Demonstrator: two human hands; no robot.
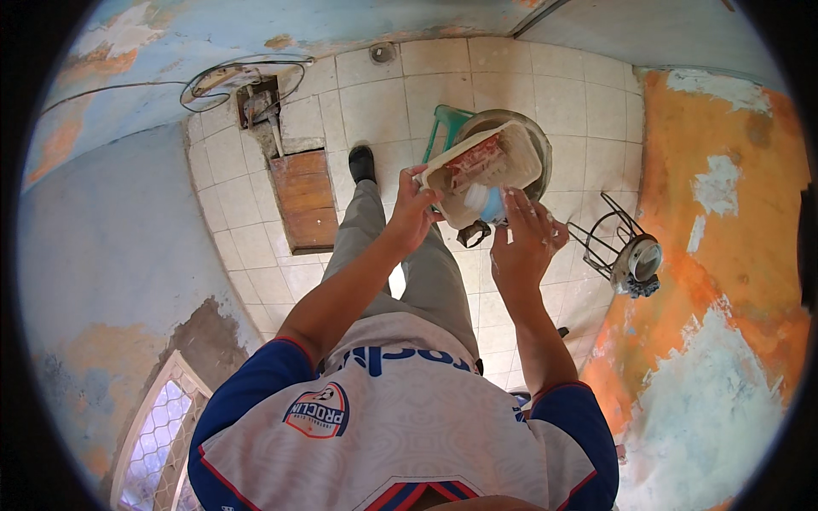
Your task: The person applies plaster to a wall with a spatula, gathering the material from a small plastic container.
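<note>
My left hand [412,211] grips the near left end of a cream rectangular tub [521,146], its fingers wrapped round the rim. The tub is tilted, and reddish and whitish residue coats its inside. Over the tub's near side, my right hand [527,237] pinches a small light-blue and white object [486,203]; blur hides its exact kind. White smears mark the right fingers. Behind and partly under the tub shows a round metal basin [544,153], and a green plastic stool [445,128] stands at its left.
A recess with a brown wooden cover [307,200] breaks the tiled floor on the left, with loose cables [230,72] beyond. At right, a metal-framed stand [609,243] holds a container [641,258] near the peeling orange wall [673,187].
</note>
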